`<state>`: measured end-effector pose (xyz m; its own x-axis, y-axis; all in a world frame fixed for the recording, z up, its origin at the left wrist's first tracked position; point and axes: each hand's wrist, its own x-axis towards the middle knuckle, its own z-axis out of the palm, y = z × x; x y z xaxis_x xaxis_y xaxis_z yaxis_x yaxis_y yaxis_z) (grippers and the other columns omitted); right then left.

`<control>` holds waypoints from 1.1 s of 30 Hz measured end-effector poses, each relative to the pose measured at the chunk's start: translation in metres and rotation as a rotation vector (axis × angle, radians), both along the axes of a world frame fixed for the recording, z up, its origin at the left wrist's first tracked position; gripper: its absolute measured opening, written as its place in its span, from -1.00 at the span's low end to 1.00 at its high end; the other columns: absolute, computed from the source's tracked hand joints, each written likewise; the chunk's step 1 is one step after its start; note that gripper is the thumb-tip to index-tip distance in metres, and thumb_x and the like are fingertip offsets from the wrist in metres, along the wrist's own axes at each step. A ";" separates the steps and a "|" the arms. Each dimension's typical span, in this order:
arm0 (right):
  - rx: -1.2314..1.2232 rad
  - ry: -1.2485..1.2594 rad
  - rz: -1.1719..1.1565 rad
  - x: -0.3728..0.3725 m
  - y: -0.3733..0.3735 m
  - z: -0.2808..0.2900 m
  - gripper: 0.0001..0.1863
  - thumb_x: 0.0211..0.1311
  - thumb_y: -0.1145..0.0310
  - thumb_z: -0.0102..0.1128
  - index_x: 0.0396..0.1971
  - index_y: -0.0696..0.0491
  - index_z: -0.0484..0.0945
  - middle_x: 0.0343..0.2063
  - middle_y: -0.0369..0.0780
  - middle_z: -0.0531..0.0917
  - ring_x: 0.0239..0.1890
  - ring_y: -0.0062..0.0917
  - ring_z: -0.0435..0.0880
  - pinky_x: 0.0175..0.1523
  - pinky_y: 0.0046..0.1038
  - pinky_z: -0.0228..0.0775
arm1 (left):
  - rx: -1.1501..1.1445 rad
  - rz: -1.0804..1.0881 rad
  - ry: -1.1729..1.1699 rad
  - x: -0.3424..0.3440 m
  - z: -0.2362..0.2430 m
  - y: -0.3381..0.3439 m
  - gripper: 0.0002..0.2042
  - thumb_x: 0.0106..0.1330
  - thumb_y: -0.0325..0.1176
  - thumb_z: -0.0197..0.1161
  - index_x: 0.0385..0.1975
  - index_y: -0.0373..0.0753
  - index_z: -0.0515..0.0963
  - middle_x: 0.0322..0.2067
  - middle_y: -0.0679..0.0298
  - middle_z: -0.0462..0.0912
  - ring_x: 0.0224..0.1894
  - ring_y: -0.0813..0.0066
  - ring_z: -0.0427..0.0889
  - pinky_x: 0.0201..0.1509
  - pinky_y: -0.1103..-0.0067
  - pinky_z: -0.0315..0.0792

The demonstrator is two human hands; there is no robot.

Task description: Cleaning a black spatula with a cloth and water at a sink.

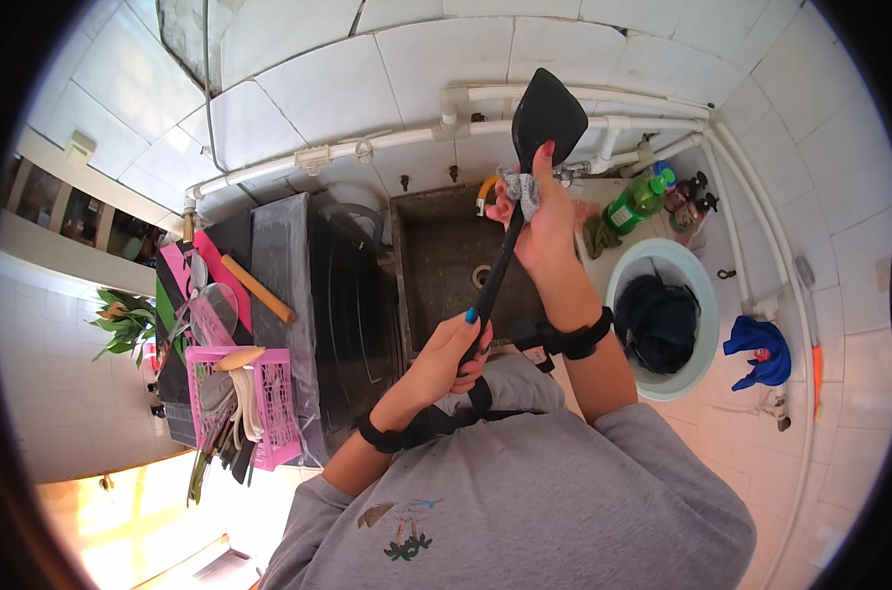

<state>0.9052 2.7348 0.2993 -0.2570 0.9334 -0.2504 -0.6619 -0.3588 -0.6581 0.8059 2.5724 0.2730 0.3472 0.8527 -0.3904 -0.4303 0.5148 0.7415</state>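
Note:
A black spatula (547, 108) is held up at a slant over the stone sink (431, 251), its broad blade pointing up and away from me. My left hand (451, 354) is closed around the lower end of its handle. Higher up, my right hand (546, 216) pinches a grey cloth (521, 189) against the neck just below the blade. The thumb of that hand lies against the blade's lower edge. Part of the cloth is hidden behind my fingers.
Right of the sink stand a green bottle (634, 206), pump bottles (696, 202) and a pale basin (708, 315) holding dark cloth. A blue cloth (757, 349) hangs by the right wall. At left are a dark cabinet (284, 265), a wooden stick (257, 287) and a pink utensil basket (281, 418).

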 end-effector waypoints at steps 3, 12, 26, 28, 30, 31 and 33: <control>0.049 -0.032 0.104 -0.007 -0.029 0.000 -0.44 0.10 -0.16 0.02 -0.55 0.15 0.37 -0.74 -0.24 0.43 -0.81 -0.60 0.34 -0.60 -0.47 0.38 | 0.001 0.025 -0.087 0.003 -0.002 -0.005 -0.58 0.30 0.08 -0.14 -0.48 -0.21 0.22 -0.77 0.41 0.13 -0.82 0.74 0.01 -0.78 0.74 -0.10; 0.229 -0.065 0.155 -0.013 -0.074 0.014 -0.60 0.19 0.07 0.05 -0.49 0.16 0.35 -0.72 -0.22 0.45 -0.76 -0.61 0.44 -0.56 -0.46 0.50 | 0.044 0.038 -0.325 -0.004 0.007 -0.007 -0.59 0.31 0.06 -0.15 -0.48 -0.23 0.23 -0.78 0.38 0.15 -0.83 0.70 0.03 -0.78 0.72 -0.08; 0.377 -0.213 0.134 -0.004 -0.080 -0.007 -0.79 0.21 0.36 0.07 -0.34 0.20 0.33 -0.56 -0.18 0.55 -0.56 -0.54 0.58 -0.41 -0.50 0.50 | 0.023 -0.015 -0.317 -0.025 0.017 -0.021 -0.61 0.28 0.01 -0.03 -0.29 -0.26 0.25 -0.67 0.42 0.16 -0.74 0.75 0.07 -0.70 0.75 -0.07; 0.415 -0.124 0.088 0.000 -0.059 0.010 -0.58 0.28 0.11 -0.08 -0.51 0.22 0.35 -0.67 -0.17 0.49 -0.65 -0.50 0.54 -0.42 -0.42 0.52 | 0.064 -0.052 -0.257 -0.026 0.010 -0.028 -0.61 0.27 0.02 -0.03 -0.31 -0.26 0.24 -0.67 0.42 0.15 -0.74 0.76 0.06 -0.70 0.75 -0.08; 0.400 -0.215 0.105 0.006 -0.044 0.026 -0.51 0.29 0.04 -0.15 -0.55 0.22 0.38 -0.67 -0.15 0.49 -0.66 -0.47 0.52 -0.44 -0.32 0.51 | 0.082 -0.025 -0.216 -0.025 0.013 -0.032 -0.60 0.27 0.02 -0.03 -0.31 -0.27 0.24 -0.67 0.42 0.16 -0.74 0.76 0.06 -0.70 0.75 -0.07; 0.361 -0.153 0.159 0.003 -0.041 0.024 -0.51 0.29 0.04 -0.15 -0.54 0.22 0.38 -0.67 -0.16 0.49 -0.70 -0.48 0.50 -0.45 -0.32 0.53 | 0.100 0.003 -0.176 -0.024 0.015 -0.034 -0.60 0.27 0.03 -0.03 -0.32 -0.27 0.24 -0.67 0.41 0.16 -0.74 0.76 0.06 -0.70 0.75 -0.07; 0.344 -0.121 0.147 -0.003 -0.047 0.022 -0.52 0.29 0.04 -0.14 -0.53 0.21 0.37 -0.67 -0.16 0.49 -0.71 -0.48 0.49 -0.46 -0.33 0.53 | 0.144 0.026 -0.096 -0.022 0.010 -0.033 -0.62 0.30 0.00 -0.07 -0.30 -0.27 0.25 -0.66 0.42 0.17 -0.73 0.76 0.05 -0.69 0.76 -0.06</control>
<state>0.9019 2.6874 0.3212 -0.3817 0.9237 0.0343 -0.5299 -0.1883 -0.8269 0.7839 2.5397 0.2832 0.3546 0.9063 -0.2299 -0.5144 0.3944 0.7614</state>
